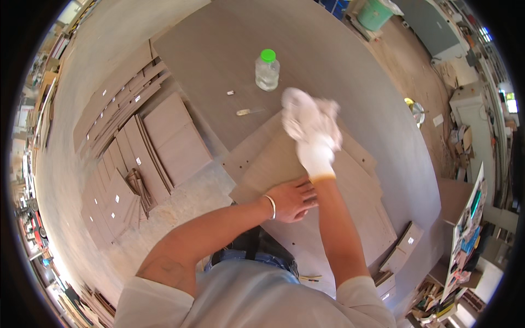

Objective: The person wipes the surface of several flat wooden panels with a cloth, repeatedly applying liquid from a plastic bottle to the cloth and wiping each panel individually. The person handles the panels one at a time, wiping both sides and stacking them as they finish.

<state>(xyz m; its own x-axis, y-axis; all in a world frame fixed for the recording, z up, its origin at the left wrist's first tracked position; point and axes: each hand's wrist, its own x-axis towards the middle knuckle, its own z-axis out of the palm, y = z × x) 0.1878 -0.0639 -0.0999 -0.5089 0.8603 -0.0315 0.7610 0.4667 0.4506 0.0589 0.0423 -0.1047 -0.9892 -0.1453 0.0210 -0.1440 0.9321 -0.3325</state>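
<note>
My right hand (316, 154), in a white knitted glove with an orange cuff, grips a pale, crumpled cloth (301, 112). Motion blurs both cloth and glove above the brown board (350, 191) in front of me. My left hand (295, 201) is bare, with a light bangle at the wrist. It rests on the board with fingers spread, their tips partly behind my right forearm. Beyond the cloth stands a clear bottle (267, 74) with a green cap. A small brush-like tool (244, 112) and a little white piece (230, 93) lie left of it.
Stacked brown panels (175, 131) with white labels lie on the floor at left. A narrow labelled panel (402, 246) sits near right. Farther off are a green bucket (374, 16), a grey cabinet (432, 27) and a cluttered upright board (465, 235).
</note>
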